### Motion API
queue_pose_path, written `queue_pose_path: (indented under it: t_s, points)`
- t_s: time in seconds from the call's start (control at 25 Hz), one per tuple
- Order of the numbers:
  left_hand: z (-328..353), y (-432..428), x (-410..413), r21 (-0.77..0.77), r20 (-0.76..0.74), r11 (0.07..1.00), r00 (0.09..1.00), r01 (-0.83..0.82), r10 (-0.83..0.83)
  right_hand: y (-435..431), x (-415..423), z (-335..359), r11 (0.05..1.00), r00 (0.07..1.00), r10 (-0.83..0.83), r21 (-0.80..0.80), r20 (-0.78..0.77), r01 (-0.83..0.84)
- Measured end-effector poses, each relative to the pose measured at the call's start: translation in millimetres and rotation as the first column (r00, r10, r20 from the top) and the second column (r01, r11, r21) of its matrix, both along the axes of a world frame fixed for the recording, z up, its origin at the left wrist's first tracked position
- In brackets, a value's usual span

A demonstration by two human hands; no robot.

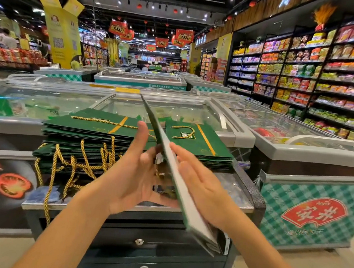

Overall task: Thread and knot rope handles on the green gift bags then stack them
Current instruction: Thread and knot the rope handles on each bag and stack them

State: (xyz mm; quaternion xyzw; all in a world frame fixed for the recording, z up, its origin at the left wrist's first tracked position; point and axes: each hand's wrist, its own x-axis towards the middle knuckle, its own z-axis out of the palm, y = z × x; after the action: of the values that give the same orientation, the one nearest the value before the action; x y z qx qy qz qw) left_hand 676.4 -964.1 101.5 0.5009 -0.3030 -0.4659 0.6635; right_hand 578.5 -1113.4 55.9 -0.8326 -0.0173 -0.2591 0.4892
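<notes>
Your left hand (133,173) and right hand (201,188), fingers straight, press a flat green paper gift bag (184,196) edge-up between them. Below: steel-topped dark drawer cabinet (233,193) bearing stacked green gold-roped bags (84,144); glass-lidded supermarket freezers (45,99) behind.

- We log a dark cabinet (160,251) with two keyed drawers, nearest us.
- We count glass-lidded chest freezers (34,100) in rows behind it.
- We note a green checked freezer panel (307,207) at right.
- We record snack shelves (328,83) along the right wall.
- We list a yellow pillar (62,32) and red banners (184,36) overhead.
</notes>
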Motion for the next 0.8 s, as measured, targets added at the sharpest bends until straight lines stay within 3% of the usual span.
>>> queue_pose_path:
  t_s: [0.2,0.28,0.4,0.52,0.6,0.8]
  points:
    - [10.4,29.8,-3.2,-0.016,0.016,0.981,0.981,-0.193,0.193,5.6,-2.6,-5.2,0.985,0.993,-0.052,-0.168,-0.110,0.033]
    - [10.3,37.7,3.8,0.001,0.016,0.951,0.951,-0.308,0.308,-2.1,-4.1,-3.5,0.982,0.987,-0.141,-0.138,-0.070,0.131]
    - [14.8,45.0,11.5,0.053,0.016,0.885,0.887,-0.462,0.462,-19.5,-7.1,0.0,0.960,0.962,-0.270,0.067,-0.046,0.272]
    - [20.9,47.2,8.9,0.086,-0.037,0.862,0.863,-0.499,0.503,-28.6,-13.6,8.0,0.903,0.979,-0.155,0.382,-0.134,0.195]
    - [25.2,44.3,4.9,0.096,-0.017,0.841,0.844,-0.533,0.537,-31.4,-15.8,10.0,0.858,0.990,-0.068,0.498,-0.127,0.123]
    - [41.7,40.4,24.9,0.074,0.258,0.800,0.787,-0.595,0.561,-23.6,-22.8,19.9,0.789,1.000,0.003,0.614,-0.025,0.013]
